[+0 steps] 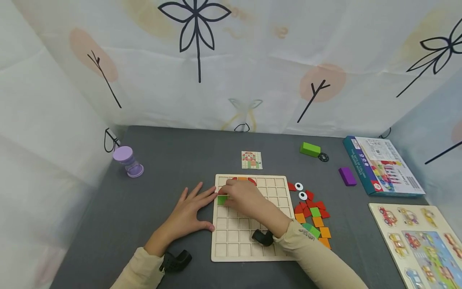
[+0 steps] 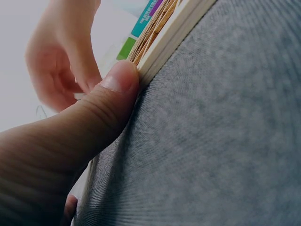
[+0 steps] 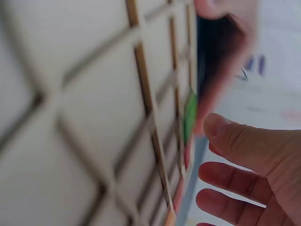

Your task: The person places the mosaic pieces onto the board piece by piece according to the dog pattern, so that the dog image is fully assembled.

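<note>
My left hand (image 1: 189,210) lies spread at the left side of the wooden grid board (image 1: 234,249). Its fingertips and thumb are right at the board's edge; in the left wrist view the thumb (image 2: 110,96) rests against the corner of that edge. Over the upper left squares is my right hand (image 1: 243,196), its fingers loosely bent, with no piece showing between them. Just below its fingertips, a green square (image 1: 221,200) sits in the left column. Red pieces (image 1: 252,182) and an orange piece (image 1: 242,178) fill part of the top row, partly hidden by the right hand.
Loose red, orange and green pieces (image 1: 325,232) and two white rings (image 1: 298,186) lie right of the board. A pattern card (image 1: 251,160) is behind it. Around stand a purple hourglass (image 1: 128,161), green block (image 1: 310,149), purple block (image 1: 347,176), game box (image 1: 390,168) and vehicle puzzle (image 1: 415,237).
</note>
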Demonstrator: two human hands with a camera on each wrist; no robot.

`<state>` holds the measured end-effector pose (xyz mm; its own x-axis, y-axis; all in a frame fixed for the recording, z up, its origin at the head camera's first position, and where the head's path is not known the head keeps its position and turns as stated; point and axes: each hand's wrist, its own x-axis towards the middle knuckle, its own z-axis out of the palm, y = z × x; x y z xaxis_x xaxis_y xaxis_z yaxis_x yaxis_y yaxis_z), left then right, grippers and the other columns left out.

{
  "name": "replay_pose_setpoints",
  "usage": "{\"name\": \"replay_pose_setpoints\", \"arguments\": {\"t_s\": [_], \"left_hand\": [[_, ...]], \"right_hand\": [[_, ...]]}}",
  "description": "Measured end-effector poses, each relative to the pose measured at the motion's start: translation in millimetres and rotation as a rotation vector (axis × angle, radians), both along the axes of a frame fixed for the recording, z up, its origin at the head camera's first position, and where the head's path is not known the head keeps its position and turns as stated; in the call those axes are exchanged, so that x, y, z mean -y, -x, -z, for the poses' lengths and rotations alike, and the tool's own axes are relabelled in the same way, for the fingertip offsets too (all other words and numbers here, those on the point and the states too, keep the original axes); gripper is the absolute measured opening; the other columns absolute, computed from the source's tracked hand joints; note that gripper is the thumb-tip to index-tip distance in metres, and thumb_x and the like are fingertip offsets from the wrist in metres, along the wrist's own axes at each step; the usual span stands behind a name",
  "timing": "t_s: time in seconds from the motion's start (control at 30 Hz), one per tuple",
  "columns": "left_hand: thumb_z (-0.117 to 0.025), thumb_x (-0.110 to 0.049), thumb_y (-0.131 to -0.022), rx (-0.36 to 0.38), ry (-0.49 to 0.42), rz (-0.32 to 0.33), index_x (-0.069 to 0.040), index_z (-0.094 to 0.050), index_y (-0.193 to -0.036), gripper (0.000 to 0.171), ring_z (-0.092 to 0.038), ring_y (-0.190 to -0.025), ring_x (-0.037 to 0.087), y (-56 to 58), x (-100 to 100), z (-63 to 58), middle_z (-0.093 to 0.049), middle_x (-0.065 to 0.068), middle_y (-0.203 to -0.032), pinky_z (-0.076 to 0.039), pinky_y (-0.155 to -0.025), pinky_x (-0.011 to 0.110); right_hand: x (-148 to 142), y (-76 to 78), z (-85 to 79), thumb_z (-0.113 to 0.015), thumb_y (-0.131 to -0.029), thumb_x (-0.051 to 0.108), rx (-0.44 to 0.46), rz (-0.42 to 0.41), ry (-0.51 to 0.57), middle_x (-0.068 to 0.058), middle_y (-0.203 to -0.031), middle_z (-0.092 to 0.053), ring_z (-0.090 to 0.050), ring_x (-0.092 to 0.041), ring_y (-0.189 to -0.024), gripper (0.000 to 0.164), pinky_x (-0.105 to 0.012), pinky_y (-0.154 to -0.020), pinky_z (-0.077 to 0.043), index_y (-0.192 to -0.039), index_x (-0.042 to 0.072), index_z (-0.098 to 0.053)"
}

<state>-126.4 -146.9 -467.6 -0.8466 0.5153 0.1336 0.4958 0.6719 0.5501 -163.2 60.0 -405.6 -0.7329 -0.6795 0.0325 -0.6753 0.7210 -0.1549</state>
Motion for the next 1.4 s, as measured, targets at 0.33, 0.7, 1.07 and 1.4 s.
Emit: {"name": "replay_pose_setpoints", "arguments": {"t_s": [0.33, 0.7, 1.07, 1.4], "left_hand": [[-0.067, -0.062, -0.055, -0.009, 0.012, -0.008, -0.023, -0.035, -0.138, 0.096, -0.011, -0.136, 0.027, 0.5, -2, 1.7, -0.028, -0.007, -0.144, 0.0, -0.102, 0.058], [-0.066, -0.063, -0.055, 0.0, 0.013, -0.018, -0.024, -0.035, -0.138, 0.097, -0.01, -0.136, 0.027, -0.5, 3, 3.8, -0.027, -0.008, -0.144, 0.001, -0.102, 0.058], [-0.067, -0.062, -0.056, -0.001, 0.008, -0.013, -0.024, -0.035, -0.138, 0.096, -0.01, -0.136, 0.027, 2.6, 2, 2.2, -0.027, -0.008, -0.144, 0.001, -0.102, 0.059], [-0.066, -0.064, -0.055, -0.001, 0.013, -0.011, -0.024, -0.035, -0.138, 0.097, -0.01, -0.136, 0.027, 2.9, -1, 4.7, -0.027, -0.008, -0.144, 0.001, -0.102, 0.059]], "right_hand": [[-111, -6.9, -14.8, -0.073, -0.073, 0.018, -0.018, 0.291, 0.083, 0.001, -0.09, -0.059, -0.057, -0.013, -0.075, 0.028, -0.027, -0.058, -0.046, -0.1, 0.014, -0.066], [-199, -10.9, 1.3, -0.07, -0.075, 0.028, 0.103, 0.608, -0.033, -0.008, -0.088, -0.06, -0.055, -0.021, -0.074, 0.029, -0.04, -0.063, -0.049, -0.098, 0.009, -0.066], [-197, -3.2, -0.9, -0.068, -0.078, 0.019, 0.18, 0.627, -0.073, -0.007, -0.082, -0.061, -0.052, -0.02, -0.068, 0.021, -0.039, -0.061, -0.048, -0.096, 0.008, -0.066], [-209, -6.8, 2.8, -0.068, -0.073, 0.004, 0.071, 0.455, -0.061, -0.01, -0.096, -0.059, -0.053, -0.031, -0.089, 0.019, -0.051, -0.074, -0.043, -0.091, 0.01, -0.065]]}}
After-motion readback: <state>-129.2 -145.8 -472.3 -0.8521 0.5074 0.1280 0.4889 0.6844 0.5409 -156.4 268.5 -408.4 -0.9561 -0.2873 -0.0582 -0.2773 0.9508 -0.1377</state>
